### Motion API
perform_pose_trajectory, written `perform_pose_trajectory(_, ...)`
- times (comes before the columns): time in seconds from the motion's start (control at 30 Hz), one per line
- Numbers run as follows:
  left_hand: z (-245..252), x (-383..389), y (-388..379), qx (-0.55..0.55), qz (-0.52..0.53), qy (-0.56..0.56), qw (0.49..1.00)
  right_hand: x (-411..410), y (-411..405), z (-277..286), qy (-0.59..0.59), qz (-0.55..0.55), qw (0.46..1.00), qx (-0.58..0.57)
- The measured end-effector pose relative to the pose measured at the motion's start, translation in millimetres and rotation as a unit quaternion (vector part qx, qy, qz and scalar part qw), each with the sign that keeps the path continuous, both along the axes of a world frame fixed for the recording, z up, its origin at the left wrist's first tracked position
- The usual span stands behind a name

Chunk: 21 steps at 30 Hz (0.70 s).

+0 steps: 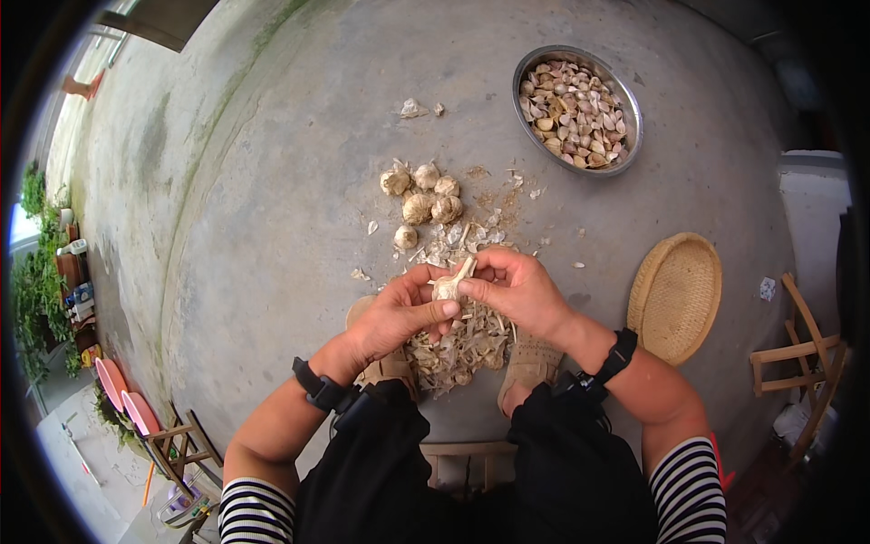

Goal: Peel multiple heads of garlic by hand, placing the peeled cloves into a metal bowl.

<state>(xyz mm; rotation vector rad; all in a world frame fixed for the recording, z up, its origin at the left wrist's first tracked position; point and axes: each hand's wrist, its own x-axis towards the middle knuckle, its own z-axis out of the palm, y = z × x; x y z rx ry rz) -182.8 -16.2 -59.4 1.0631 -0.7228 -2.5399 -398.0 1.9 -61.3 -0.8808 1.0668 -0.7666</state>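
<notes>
Both hands meet over the floor in front of me, around one garlic bulb (pixel 447 287) with its dry stalk pointing up and to the right. My left hand (pixel 401 309) grips the bulb from the left side and below. From the right, my right hand (pixel 511 282) has its thumb and fingers at the base of the stalk. Below them, between my shoes, lies a heap of dry garlic skins (pixel 462 353). Several whole garlic bulbs (pixel 418 208) sit just beyond, with loose skin flakes (pixel 452 238) beside them.
A steel bowl (pixel 637 112) full of separated garlic cloves (pixel 578 115) stands at the upper right. To the right is a shallow woven basket (pixel 676 299). A wooden folding stool (pixel 792 351) is at the far right; pink basins (pixel 126 398) and potted plants (pixel 41 299) are at left.
</notes>
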Motion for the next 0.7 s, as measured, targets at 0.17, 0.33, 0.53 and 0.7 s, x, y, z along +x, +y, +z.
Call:
perform_pose_trajectory(0.17, -2.5, 2.0, 3.6, 0.012, -0.010, 0.019, 1.000, -2.3, 1.0, 0.8, 0.000, 0.003, 1.000, 0.000)
perform_pose_trajectory(0.33, -3.3, 4.8, 2.6, 0.066, -0.004, 0.076, 0.995, -2.4, -0.6, 4.9, 0.015, -0.017, 1.000, -0.003)
perform_pose_trajectory(0.53, -8.7, -7.3, 10.7, -0.026, 0.052, 0.011, 0.998, 3.5, 5.3, 1.8, 0.106, -0.022, 0.994, 0.014)
perform_pose_trajectory(0.7, -13.0, -0.6, 6.1, -0.025, 0.021, 0.000, 0.999, 0.2, 4.2, 3.2, 0.136, -0.016, 0.991, -0.004)
